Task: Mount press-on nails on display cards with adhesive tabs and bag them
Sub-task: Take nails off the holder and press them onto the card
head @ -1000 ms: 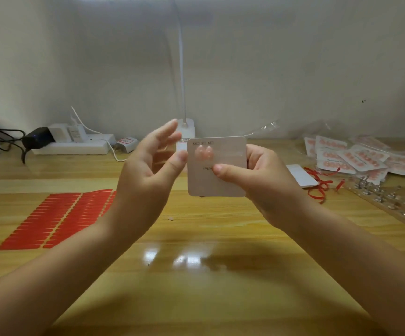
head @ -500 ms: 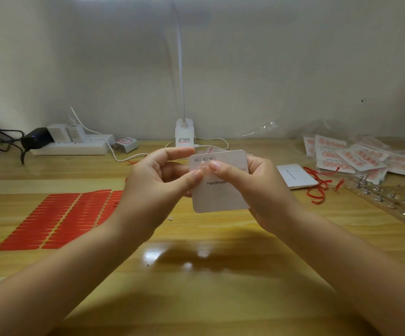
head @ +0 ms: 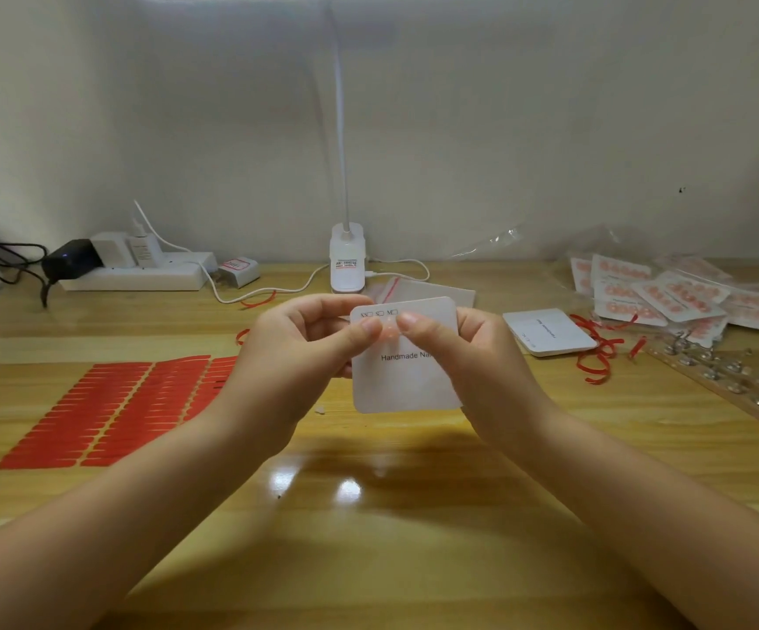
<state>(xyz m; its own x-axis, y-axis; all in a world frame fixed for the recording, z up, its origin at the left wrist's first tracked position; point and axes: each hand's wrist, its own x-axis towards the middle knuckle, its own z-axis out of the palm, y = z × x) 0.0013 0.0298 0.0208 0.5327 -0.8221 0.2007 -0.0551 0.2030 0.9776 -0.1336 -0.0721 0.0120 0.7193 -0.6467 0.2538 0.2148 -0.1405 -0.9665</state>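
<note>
Above the middle of the wooden surface (head: 368, 516), both hands hold a white card (head: 407, 379) upright, clear of the wood. The left hand (head: 296, 356) grips the card's left edge, its thumb pressed near the top of the face. The right hand (head: 473, 356) grips the right side, its thumb laid across the upper face. Between the two thumb tips a pale pink nail (head: 389, 331) shows on the card; the thumbs cover most of it, so how many nails are mounted cannot be told. The right thumb cuts off the printed line after "Handmade Na". The fingers behind the card are hidden.

On the left of the surface lie red sheets of adhesive tabs (head: 114, 411), flat and in rows. To the right lies a stack of blank cards (head: 550, 331), with loose red strips (head: 596, 352) just beside it. Farther right, a heap of bagged cards (head: 678, 295) carrying pink nails sits near the wall, its outer part cut off by the frame edge. A wooden strip (head: 732, 384) with small metal pieces runs toward the right edge; the pieces are too small to identify. Behind the hands a clear bag (head: 418, 288) with a red seal lies flat, partly hidden.

At the back stand a white lamp base (head: 347, 261), a power strip (head: 141, 275) with plugged adapters, and a plain pale wall (head: 505, 129).
</note>
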